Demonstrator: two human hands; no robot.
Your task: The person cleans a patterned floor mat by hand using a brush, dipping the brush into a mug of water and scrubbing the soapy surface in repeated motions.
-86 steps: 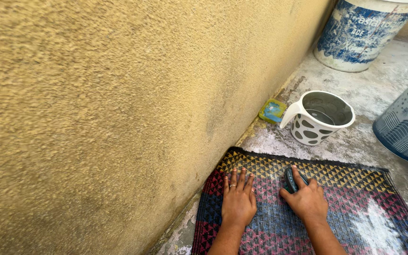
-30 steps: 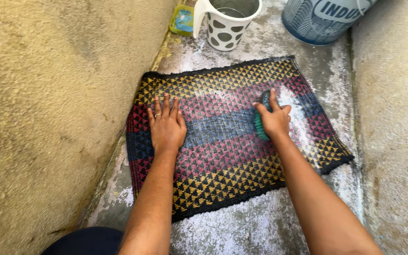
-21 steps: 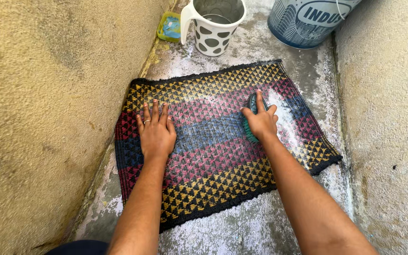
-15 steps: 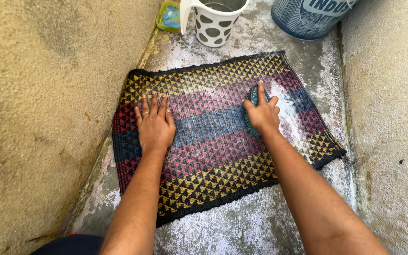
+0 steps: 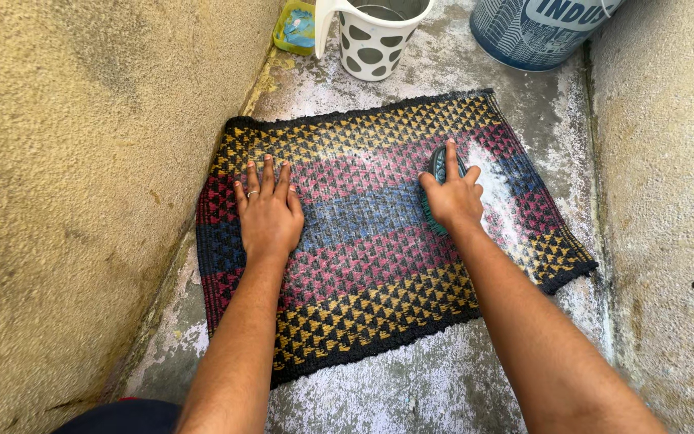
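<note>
A woven mat (image 5: 363, 265) with yellow, red and blue triangle bands lies flat on the wet concrete floor. My left hand (image 5: 267, 215) presses palm-down on the mat's left side, fingers spread, a ring on one finger. My right hand (image 5: 453, 197) grips a dark green scrubbing brush (image 5: 437, 167) with teal bristles, held against the mat's right part. White soapy foam (image 5: 496, 193) streaks the mat just right of the brush.
A rough yellow wall (image 5: 82, 161) runs along the left and a grey concrete wall (image 5: 668, 201) along the right. Beyond the mat stand a white spotted jug (image 5: 371, 44), a yellow-green soap dish (image 5: 297, 28) and a blue-white bucket (image 5: 536, 28).
The view swung down from the wall to the whole mat. My right hand shifted the brush slightly over the mat's right side; my left hand stayed pressed on the mat.
</note>
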